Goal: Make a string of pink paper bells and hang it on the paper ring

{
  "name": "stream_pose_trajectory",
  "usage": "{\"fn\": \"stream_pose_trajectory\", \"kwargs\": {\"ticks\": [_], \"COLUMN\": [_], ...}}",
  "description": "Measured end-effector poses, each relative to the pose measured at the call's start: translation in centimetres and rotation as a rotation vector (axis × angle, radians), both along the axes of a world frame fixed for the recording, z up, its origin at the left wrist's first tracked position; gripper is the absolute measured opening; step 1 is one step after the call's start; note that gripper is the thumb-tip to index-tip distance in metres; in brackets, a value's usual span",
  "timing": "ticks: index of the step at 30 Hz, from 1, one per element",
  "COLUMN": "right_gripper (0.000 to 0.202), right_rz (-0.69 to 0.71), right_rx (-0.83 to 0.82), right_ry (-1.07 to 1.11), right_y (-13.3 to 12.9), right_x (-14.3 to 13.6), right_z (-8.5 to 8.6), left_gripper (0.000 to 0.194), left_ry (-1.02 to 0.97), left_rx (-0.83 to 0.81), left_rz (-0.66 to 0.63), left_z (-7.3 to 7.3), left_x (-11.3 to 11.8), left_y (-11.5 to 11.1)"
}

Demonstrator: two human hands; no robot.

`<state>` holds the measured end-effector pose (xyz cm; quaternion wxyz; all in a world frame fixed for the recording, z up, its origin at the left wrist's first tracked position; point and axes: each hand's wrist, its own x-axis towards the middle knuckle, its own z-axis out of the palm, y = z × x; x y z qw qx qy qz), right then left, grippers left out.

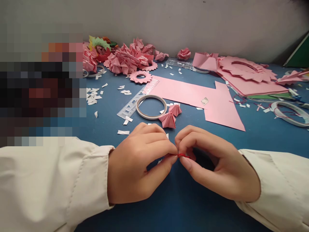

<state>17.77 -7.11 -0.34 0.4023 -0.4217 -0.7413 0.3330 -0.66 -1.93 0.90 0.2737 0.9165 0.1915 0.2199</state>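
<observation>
My left hand [145, 161] and my right hand [214, 161] meet fingertip to fingertip over the blue table. Between them runs a short piece of red string [181, 155], pinched by thumb and forefinger on each side. Just beyond my fingers lie two small folded pink paper pieces [168, 120], touching a roll of double-sided tape [137, 108]. Under the roll, a clear stencil ruler [126, 110] reaches up and to the right onto a cut pink sheet [183, 91].
Folded pink paper pieces [123, 59] are heaped at the back left. A large pink paper ring [246, 68] lies on sheets at the back right, near another tape roll [291, 112]. White scraps [93, 96] are scattered about. A blurred area covers the left.
</observation>
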Motion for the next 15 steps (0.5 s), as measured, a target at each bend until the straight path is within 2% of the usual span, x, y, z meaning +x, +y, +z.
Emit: {"fn": "stream_pose_trajectory", "kwargs": {"ticks": [5,15], "right_gripper": [0.014,0.014], "right_rz": [-0.001,-0.009], "right_rx": [-0.127,-0.177], "right_ry": [0.043,0.082], "right_y": [0.19,0.23], "right_x": [0.08,0.23], "right_z": [0.24,0.07], "left_gripper": [0.012,0.014], "left_ry": [-0.030,-0.045], "left_rx": [0.007,-0.034], "left_rz": [0.050,0.168], "left_z": [-0.01,-0.19], "left_x": [-0.02,0.10], "left_y": [0.10,-0.41]}}
